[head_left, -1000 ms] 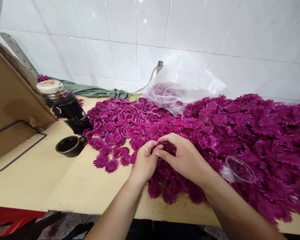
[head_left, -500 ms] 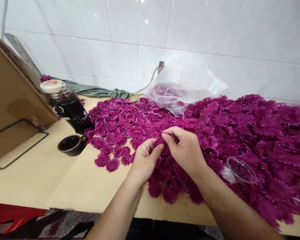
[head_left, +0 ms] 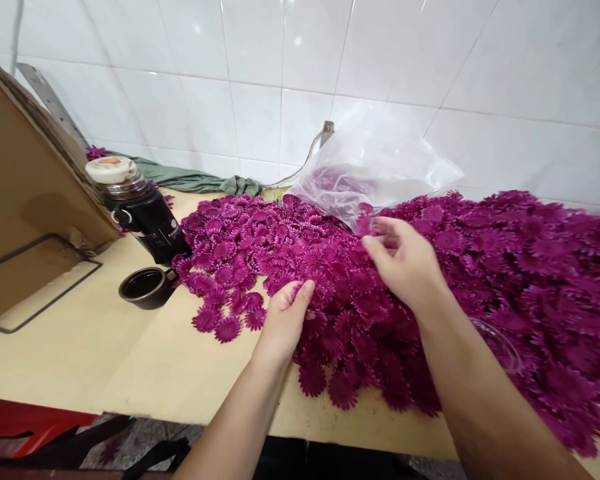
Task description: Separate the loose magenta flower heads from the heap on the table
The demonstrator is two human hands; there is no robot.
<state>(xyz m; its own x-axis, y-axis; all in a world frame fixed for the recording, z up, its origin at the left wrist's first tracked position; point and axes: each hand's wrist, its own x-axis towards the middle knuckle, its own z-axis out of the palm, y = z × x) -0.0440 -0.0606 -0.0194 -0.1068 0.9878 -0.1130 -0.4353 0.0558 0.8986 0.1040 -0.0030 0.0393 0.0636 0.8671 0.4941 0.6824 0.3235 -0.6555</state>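
Purple artificial flower heads (head_left: 350, 287) lie in a wide heap under and around both hands. My right hand (head_left: 405, 257) is raised over the heap, thumb and fingers pinched on one flower head (head_left: 364, 224) just in front of the plastic bag. Lower and to the left, my left hand (head_left: 287, 310) is closed at the heap's near edge, its thumb pressed against curled fingers. A bit of purple shows by its fingertips, but what it holds is too small to name. The two hands are apart.
A clear plastic bag (head_left: 405, 160) rests behind the heap. To the left stand a black thermos (head_left: 153, 220), a dark cup (head_left: 145, 288) of liquid and a cardboard box (head_left: 30, 193) with a black wire frame. A clear plastic cup (head_left: 505, 347) is partly hidden by my right forearm.
My hands were together on a purple flower head. My right hand has moved up and right with a flower head, away from my left hand, which stays almost in place.
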